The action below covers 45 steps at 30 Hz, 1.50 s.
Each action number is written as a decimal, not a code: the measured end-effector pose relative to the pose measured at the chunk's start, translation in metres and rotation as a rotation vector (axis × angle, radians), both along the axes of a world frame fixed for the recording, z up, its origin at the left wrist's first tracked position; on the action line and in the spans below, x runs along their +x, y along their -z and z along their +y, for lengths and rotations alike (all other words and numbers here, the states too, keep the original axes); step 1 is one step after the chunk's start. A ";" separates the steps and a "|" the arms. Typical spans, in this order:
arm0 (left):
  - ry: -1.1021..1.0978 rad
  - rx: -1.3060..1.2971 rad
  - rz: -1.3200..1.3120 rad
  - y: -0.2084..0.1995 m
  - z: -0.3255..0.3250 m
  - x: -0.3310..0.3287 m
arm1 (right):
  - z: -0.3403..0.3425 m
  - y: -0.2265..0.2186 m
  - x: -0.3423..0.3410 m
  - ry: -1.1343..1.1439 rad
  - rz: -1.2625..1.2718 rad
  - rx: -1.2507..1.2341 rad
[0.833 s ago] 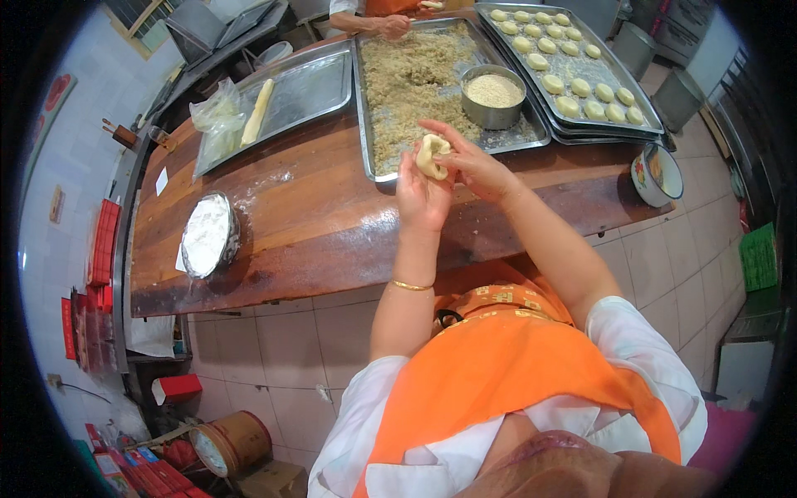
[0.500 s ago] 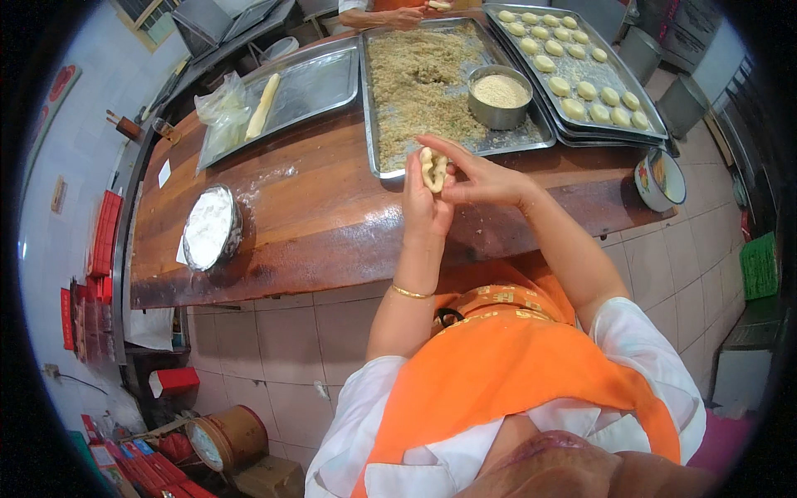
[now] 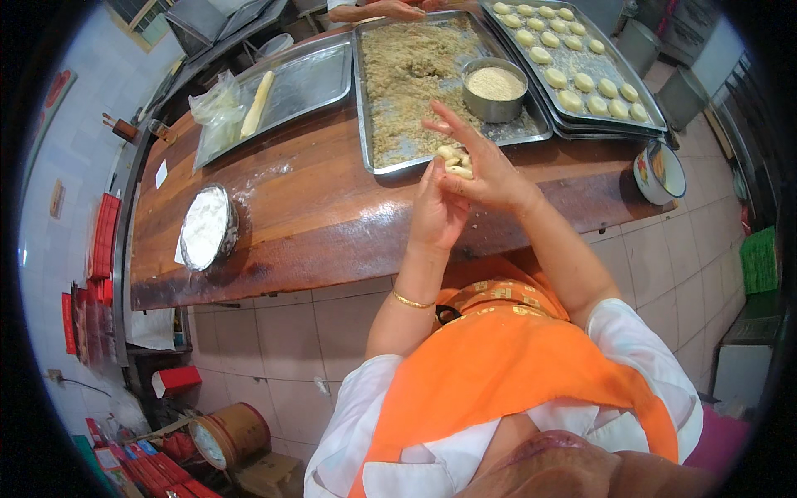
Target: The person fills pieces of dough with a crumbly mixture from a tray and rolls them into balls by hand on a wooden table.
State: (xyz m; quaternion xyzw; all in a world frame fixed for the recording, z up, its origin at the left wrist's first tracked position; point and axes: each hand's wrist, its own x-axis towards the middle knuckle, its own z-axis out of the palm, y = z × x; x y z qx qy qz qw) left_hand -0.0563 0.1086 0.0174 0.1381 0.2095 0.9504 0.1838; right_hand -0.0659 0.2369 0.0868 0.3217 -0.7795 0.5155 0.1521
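Note:
A small piece of pale dough (image 3: pixel 456 163) with pinched, puckered edges sits between my two hands, just off the near edge of the tray of crumbly filling (image 3: pixel 415 79). My left hand (image 3: pixel 440 209) cups it from below and the left, its fingers mostly hidden. My right hand (image 3: pixel 490 170) presses the dough with the thumb while some of its fingers stretch up and away. Beyond them, a round metal tin (image 3: pixel 493 109) of pale grains stands in the filling tray.
At right, a tray (image 3: pixel 652 123) bears rows of round dough pieces; an enamel bowl (image 3: pixel 660 176) sits by the corner. On the left are a tray (image 3: pixel 311 79) with a dough roll (image 3: pixel 258 105) and plastic bag, and a bowl of white flour (image 3: pixel 205 228). Another person's hands (image 3: pixel 394 10) show across the table.
The dough's wide opening has been drawn together into folds. My hands have shifted slightly right, and my right fingers have lifted and spread. Across the table, the other person's hands have moved.

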 end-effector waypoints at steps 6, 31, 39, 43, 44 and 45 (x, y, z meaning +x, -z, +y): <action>-0.213 -0.164 0.049 0.008 0.016 0.002 | -0.001 0.018 -0.006 0.027 0.008 0.057; -1.336 -1.434 0.712 -0.021 -0.048 -0.156 | -0.019 0.012 -0.103 0.413 0.422 1.059; -1.262 -1.479 0.836 -0.012 -0.031 -0.147 | -0.010 0.002 -0.076 0.364 0.358 1.005; -1.039 -1.257 0.944 -0.019 -0.001 -0.101 | 0.010 0.038 -0.096 0.384 0.621 0.776; -0.876 -1.329 0.821 -0.015 -0.005 -0.097 | 0.015 0.037 -0.095 0.382 0.586 0.843; -0.718 -1.392 0.705 -0.016 -0.013 -0.097 | 0.014 0.032 -0.095 0.384 0.559 0.901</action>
